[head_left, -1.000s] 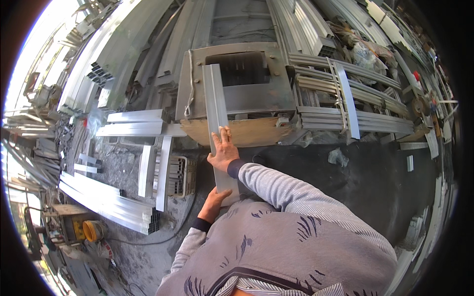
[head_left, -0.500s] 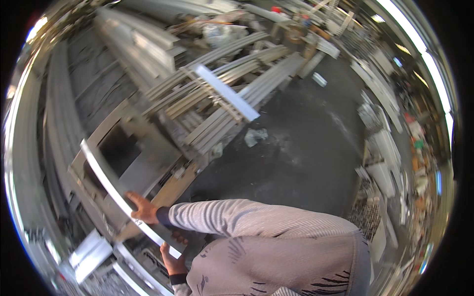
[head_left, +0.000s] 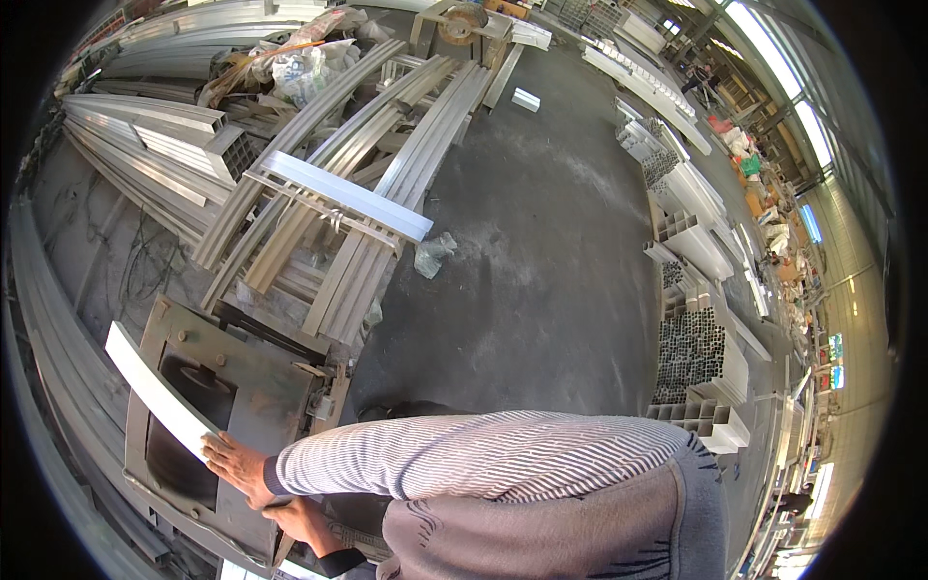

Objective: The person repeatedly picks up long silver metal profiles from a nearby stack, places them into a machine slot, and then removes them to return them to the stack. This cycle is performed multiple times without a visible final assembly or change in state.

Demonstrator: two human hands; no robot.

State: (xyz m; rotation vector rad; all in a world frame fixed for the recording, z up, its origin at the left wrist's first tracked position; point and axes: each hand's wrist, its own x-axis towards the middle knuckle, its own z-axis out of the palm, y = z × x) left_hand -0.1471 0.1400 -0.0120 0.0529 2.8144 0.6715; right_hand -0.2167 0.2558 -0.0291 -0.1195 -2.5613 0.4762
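A long pale aluminium bar (head_left: 155, 387) lies across a grey machine table (head_left: 261, 387) at the lower left. My right hand (head_left: 237, 466), in a striped sleeve, lies flat on the bar's near part and presses it onto the table. My left hand (head_left: 302, 522) is just below it at the table's near edge, curled around the bar's near end, which is mostly hidden by my arms. The table has a dark rectangular opening (head_left: 184, 425) under the bar.
Stacks of long aluminium profiles (head_left: 367, 203) lie beyond the table, one white bar (head_left: 338, 193) crosswise on top. Grey concrete floor (head_left: 541, 261) runs right, with a crumpled plastic bag (head_left: 432, 254). Bundles of square tubes (head_left: 696, 338) stand at the right.
The view has swung far to the right, so the table and bar have slid to the lower left corner. Both hands have stayed on the bar.
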